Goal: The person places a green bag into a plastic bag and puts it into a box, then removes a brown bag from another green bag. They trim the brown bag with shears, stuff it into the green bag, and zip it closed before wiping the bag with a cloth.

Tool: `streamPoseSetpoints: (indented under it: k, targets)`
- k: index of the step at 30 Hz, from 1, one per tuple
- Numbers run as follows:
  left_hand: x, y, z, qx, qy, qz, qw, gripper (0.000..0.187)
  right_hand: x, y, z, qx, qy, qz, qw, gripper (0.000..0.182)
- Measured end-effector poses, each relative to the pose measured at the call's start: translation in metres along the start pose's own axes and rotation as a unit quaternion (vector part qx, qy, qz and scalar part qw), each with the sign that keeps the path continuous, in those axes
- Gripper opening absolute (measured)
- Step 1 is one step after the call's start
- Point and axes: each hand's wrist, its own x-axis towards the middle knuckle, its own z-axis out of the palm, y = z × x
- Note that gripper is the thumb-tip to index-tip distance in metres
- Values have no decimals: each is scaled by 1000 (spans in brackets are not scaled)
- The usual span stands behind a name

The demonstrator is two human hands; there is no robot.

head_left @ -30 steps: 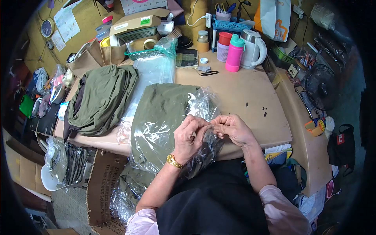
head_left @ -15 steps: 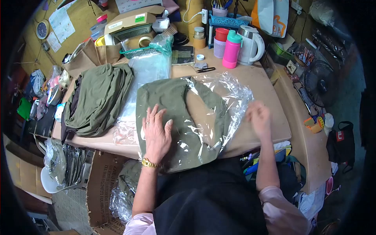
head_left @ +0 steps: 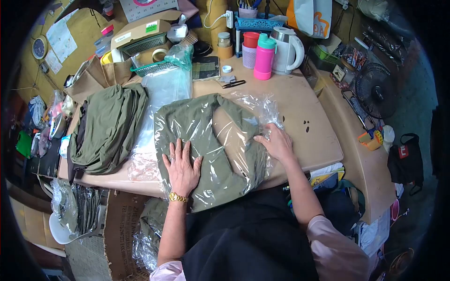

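Note:
An olive-green garment (head_left: 187, 119) lies flat inside a clear plastic bag (head_left: 236, 96) at the front of the table. My left hand (head_left: 183, 173), with a gold watch at the wrist, rests flat on the bagged garment, fingers spread. At the bag's right edge my right hand (head_left: 277, 144) has its fingers closed on the loose plastic, thumb toward the garment; the fingertips are partly hidden. Brown table surface shows through the gap in the garment. A pile of folded olive garments (head_left: 110, 122) lies to the left, with a stack of flat clear bags (head_left: 164, 89) beside it.
Along the back stand a pink bottle (head_left: 264, 63), a white kettle (head_left: 283, 56), a jar (head_left: 224, 46) and a green basket (head_left: 152, 69). Black tweezers (head_left: 233, 84) lie before them. Below the table's left edge is an open cardboard box (head_left: 124, 225). A fan (head_left: 376, 89) stands right.
My right hand has moved left and onto the bag's right edge, drawing the loose plastic inward. My left hand stays on the garment with fingers spread wider. The view has shifted slightly.

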Motion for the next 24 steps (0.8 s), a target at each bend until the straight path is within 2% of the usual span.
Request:
streamPoseSetpoints:
  k: [2,6,8,9,11,12,13,14,16,18,19,21,23,24]
  targets:
    - [-1,-2,1,3,-1,4,1000,62,8,16,13,-8,55,-83,995,51]
    - [0,-4,3,6,7,-1,1000,61,-3,5,16,-82,97,-69,989,52]
    - [0,-4,2,-1,6,1,1000,62,-13,6,19,-144,185,-115,965,51]
    - [0,-3,2,0,9,0,1000,62,-14,4,14,-145,183,-117,965,51]
    - [-1,-3,2,-1,8,-4,1000,61,-14,3,0,12,105,-108,989,54]
    - [0,-3,2,-2,7,-6,1000,61,-8,14,-3,12,106,-107,989,54]
    - [0,-4,2,-2,8,-5,1000,61,4,35,-8,135,67,-71,986,53]
    - [0,-5,3,-5,9,-7,1000,61,17,59,-16,256,28,-35,966,52]
    - [-1,-6,3,-8,9,-11,1000,61,42,121,-45,417,67,76,903,49]
    - [-1,-5,2,-9,16,-5,1000,61,67,201,-65,266,262,45,927,38]
    - [0,-5,1,-10,17,-5,1000,61,69,186,-76,265,263,44,927,38]
    - [0,-5,1,-11,8,1,1000,61,70,150,-100,148,298,89,939,30]
    - [-1,-5,3,-6,10,4,1000,61,87,95,-95,90,168,62,980,26]
    - [0,-6,4,1,14,3,1000,61,109,90,-72,83,103,11,991,30]
